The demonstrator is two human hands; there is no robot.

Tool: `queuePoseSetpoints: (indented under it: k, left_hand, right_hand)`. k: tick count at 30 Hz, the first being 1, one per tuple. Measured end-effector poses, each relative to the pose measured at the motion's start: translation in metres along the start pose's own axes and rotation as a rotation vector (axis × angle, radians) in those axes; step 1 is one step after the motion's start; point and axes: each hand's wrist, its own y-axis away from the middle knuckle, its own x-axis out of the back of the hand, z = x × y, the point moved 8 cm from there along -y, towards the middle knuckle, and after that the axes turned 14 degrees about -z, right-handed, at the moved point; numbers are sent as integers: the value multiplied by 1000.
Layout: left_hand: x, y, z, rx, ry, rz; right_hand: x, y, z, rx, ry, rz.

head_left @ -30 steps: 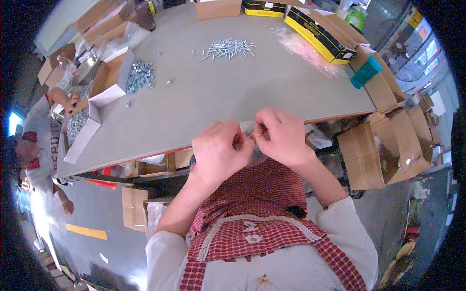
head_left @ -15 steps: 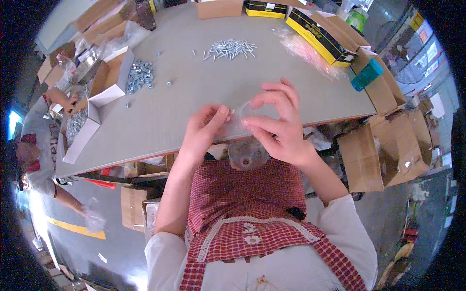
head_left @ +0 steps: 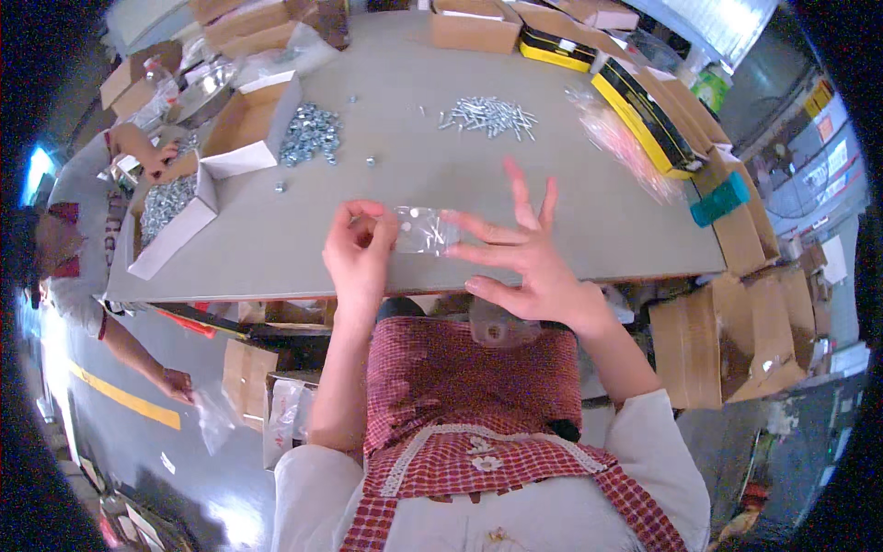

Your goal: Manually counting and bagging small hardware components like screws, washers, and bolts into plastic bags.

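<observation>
A small clear plastic bag (head_left: 421, 232) is stretched flat just over the near part of the grey table (head_left: 441, 175). My left hand (head_left: 359, 248) pinches its left end between thumb and curled fingers. At the bag's right end, my right hand (head_left: 533, 258) has its fingers spread, two fingertips touching the plastic and the others raised or apart. Whether anything lies inside the bag is too small to tell. Beyond my hands is a pile of silvery screws (head_left: 492, 118). To the left lies a heap of short round metal pieces (head_left: 311, 136), with a few strays nearby.
At the left, another person's hand (head_left: 161, 158) reaches by a white box of metal parts (head_left: 175, 239); their other hand (head_left: 177, 385) holds a plastic bag (head_left: 214, 419). Clear bags (head_left: 635, 152), a black-and-yellow box (head_left: 644, 115) and a teal cylinder (head_left: 720, 200) lie right.
My right hand has opened out, its fingers spreading away from a pinch. The bag now lies stretched flat between my hands. The view has shifted, moving the table's contents rightward.
</observation>
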Motion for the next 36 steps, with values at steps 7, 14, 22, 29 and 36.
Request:
queuePoseSetpoints:
  k: [7,14,22,29,36]
  left_hand:
    - [14,29,66,-486,-921,-63]
    - [86,61,26,-80,-784,156]
    - [95,107,-7,49,-559,131]
    - [76,147,-89,235,-517,-44]
    - [27,136,-94,188,-438,-179]
  right_hand:
    - [-29,-66,-52,254,43,51]
    - [-60,-187,28,201,-389,146]
    - [-110,-256,72,210,-2,-174]
    - [-83,-186,93,-12,-502,-265]
    - [-84,-173,157,-156,-1190,82]
